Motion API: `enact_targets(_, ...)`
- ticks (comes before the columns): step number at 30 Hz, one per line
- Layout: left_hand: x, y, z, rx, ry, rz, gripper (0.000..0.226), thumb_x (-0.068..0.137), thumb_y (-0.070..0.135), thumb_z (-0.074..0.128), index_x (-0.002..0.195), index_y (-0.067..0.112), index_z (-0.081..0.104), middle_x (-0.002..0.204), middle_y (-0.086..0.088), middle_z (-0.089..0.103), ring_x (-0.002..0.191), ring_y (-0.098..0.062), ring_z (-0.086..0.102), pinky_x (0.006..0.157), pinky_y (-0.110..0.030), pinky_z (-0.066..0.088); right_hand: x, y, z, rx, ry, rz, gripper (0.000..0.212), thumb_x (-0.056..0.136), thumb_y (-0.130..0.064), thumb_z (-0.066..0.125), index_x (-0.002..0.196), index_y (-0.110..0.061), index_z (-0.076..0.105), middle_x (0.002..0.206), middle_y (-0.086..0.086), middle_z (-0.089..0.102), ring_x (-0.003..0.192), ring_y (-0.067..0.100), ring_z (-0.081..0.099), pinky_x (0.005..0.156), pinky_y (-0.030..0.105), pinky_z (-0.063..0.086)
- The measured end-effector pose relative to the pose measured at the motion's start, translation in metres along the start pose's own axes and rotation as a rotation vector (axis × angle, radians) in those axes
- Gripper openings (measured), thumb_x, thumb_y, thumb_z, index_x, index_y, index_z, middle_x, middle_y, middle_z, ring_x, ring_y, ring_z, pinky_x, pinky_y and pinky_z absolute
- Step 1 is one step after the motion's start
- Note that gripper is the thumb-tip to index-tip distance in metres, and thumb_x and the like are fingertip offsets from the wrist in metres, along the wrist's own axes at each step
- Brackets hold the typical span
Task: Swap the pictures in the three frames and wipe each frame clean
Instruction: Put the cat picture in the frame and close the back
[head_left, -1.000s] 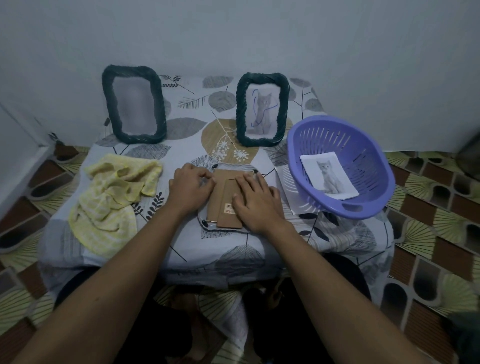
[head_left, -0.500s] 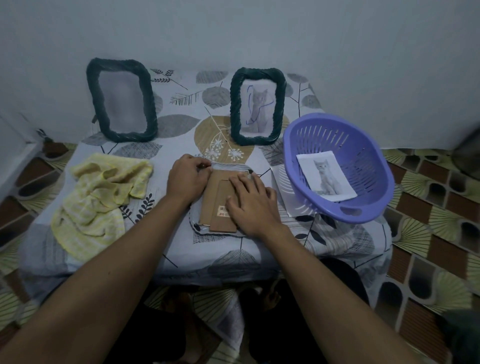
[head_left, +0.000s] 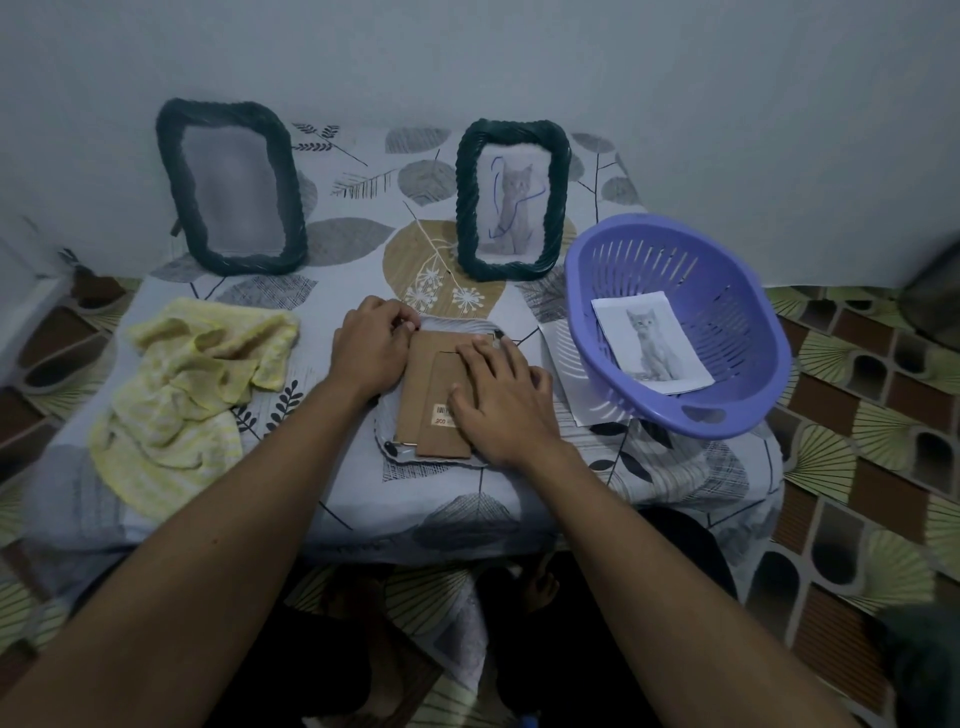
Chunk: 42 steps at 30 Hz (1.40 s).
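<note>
Leaf-print table: three frames, blank frame and cat frame upright at the back edge, face-down frame front centre. Left hand pinches its top corner; right hand lies flat on it. One yellow cloth left edge; one purple basket right edge, one cat print inside.

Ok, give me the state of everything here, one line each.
Left frame: upright, no picture seen.
Right frame: upright, holds scribbled cat picture.
Flat frame: face down, backing up.
Cloth: crumpled, on table.
Basket: tilted, holds cat print.
Left grip: curled at flat frame's top edge.
Right grip: flat, pressing the backing.
</note>
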<state>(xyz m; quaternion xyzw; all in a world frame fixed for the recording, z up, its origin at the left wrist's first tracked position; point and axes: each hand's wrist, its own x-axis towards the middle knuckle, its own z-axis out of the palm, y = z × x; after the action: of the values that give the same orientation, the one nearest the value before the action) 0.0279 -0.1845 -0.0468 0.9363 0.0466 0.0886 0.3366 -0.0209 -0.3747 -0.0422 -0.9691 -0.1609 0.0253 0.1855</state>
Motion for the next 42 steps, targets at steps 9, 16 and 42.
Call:
enact_targets(9, 0.001, 0.001, -0.002, -0.021, 0.001, 0.015, 0.018, 0.097, 0.020, 0.055, 0.090, 0.036, 0.061, 0.102, 0.006, 0.049, 0.107, -0.030, 0.055, 0.097, -0.049, 0.044, -0.001, 0.000, 0.000, 0.000, -0.007, 0.000, 0.060, 0.101, -0.049, 0.028, 0.156, -0.029, 0.023, 0.166, -0.006, 0.015, 0.153, 0.015, 0.001, 0.116, 0.047, 0.011)
enact_targets(16, -0.008, -0.005, -0.005, -0.073, 0.001, 0.038, 0.025, 0.100, 0.026, 0.047, 0.113, 0.027, 0.068, 0.115, -0.007, 0.062, 0.113, -0.031, 0.055, 0.099, -0.050, 0.044, -0.002, -0.001, -0.001, 0.001, -0.011, 0.001, 0.059, 0.101, -0.049, 0.027, 0.157, -0.029, 0.022, 0.166, -0.006, 0.015, 0.153, 0.015, 0.001, 0.117, 0.048, 0.011)
enact_targets(42, -0.083, -0.008, -0.018, 0.393, -0.155, 0.080, 0.107, 0.077, 0.090, 0.020, 0.158, 0.021, 0.017, 0.165, 0.003, 0.021, 0.152, -0.022, 0.015, 0.122, -0.048, 0.008, 0.009, -0.004, -0.026, 0.283, -0.023, 0.135, 0.047, 0.099, -0.035, 0.047, 0.145, -0.029, 0.043, 0.155, -0.001, 0.035, 0.146, 0.019, 0.020, 0.115, 0.043, 0.014)
